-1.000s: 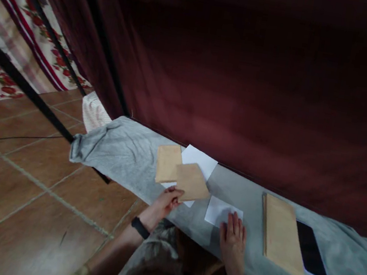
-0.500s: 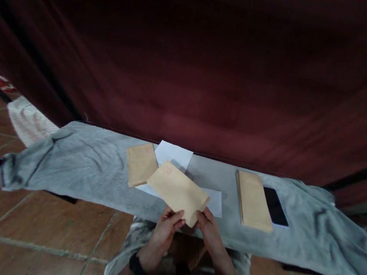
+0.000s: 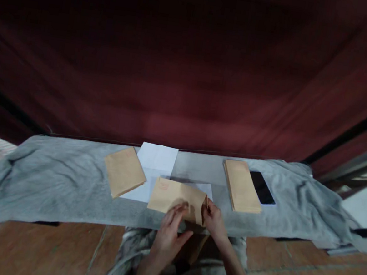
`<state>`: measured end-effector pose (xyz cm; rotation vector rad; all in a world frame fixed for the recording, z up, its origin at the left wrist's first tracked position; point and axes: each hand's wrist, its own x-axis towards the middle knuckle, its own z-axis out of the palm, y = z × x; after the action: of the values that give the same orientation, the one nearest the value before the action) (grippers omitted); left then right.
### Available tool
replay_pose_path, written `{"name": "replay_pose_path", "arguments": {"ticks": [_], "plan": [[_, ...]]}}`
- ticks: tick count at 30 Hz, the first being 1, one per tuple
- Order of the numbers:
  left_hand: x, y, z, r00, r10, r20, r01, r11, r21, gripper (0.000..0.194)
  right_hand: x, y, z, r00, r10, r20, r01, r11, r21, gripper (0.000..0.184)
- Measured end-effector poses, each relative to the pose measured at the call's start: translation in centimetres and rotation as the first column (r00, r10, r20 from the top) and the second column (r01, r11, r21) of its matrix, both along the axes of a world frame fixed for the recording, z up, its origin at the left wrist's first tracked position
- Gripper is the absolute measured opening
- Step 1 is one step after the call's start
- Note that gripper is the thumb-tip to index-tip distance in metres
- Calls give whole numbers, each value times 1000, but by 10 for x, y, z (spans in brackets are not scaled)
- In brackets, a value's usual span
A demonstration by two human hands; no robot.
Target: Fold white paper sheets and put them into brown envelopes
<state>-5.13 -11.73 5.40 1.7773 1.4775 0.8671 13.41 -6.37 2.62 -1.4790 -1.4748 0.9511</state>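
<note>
A brown paper envelope [image 3: 171, 195] with a faint red stamp lies in front of me, partly over a folded white sheet [image 3: 205, 188]. My right hand [image 3: 214, 218] pinches its right end, where the mouth gapes. My left hand [image 3: 171, 232] rests its fingers on the envelope's near side, with the thumb spread away from them. To the left, a small pile of brown envelopes [image 3: 125, 171] overlaps a larger creased white sheet [image 3: 157, 159].
A grey cloth [image 3: 70, 180] covers the narrow bench. On the right lie a stack of brown envelopes [image 3: 242, 186] and a dark phone [image 3: 262, 188]. A dark red curtain [image 3: 189, 101] hangs behind the bench, and tiled floor [image 3: 66, 248] shows below.
The envelope was brought from the left to the middle, held in both hands, then lowered and levelled. Its right end has opened. My left hand loosened its grip. The view swung right.
</note>
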Motion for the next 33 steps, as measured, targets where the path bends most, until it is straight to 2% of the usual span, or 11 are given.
{"name": "replay_pose_path", "arguments": {"ticks": [3,7,9,11,14,16,18,22,25,28,33], "plan": [[-8,29,12,880,-38,-474,183,947,263,89,5,0,0,993,79,-92,-76,997,29,36],[-11,56,12,731,-141,-668,383,894,231,115,10,0,-2,964,156,-214,-160,987,-3,35],[-10,59,9,701,-186,-688,427,882,197,116,14,-1,-4,974,129,-188,-136,990,-25,32],[-6,59,7,699,-197,-688,435,880,190,113,19,-4,-6,998,17,-57,-18,1000,-16,28],[0,56,7,712,-179,-679,419,884,206,109,25,-11,-6,950,-239,200,219,969,115,26],[4,54,9,716,-163,-679,404,890,213,108,28,-16,-4,920,-293,260,246,949,198,28],[6,54,11,712,-159,-683,401,891,211,108,28,-20,1,951,-234,200,197,962,190,31],[5,54,15,702,-170,-692,408,892,195,108,26,-23,17,967,-180,-182,182,983,-8,47],[6,52,18,680,-192,-707,440,879,185,107,24,-20,29,924,-58,-377,-4,987,-162,50],[8,50,18,665,-204,-718,474,858,196,106,21,-17,34,892,112,-438,-224,951,-214,50],[-11,52,14,673,-208,-709,489,845,216,112,25,-17,38,920,136,-367,-249,927,-280,48]]}}
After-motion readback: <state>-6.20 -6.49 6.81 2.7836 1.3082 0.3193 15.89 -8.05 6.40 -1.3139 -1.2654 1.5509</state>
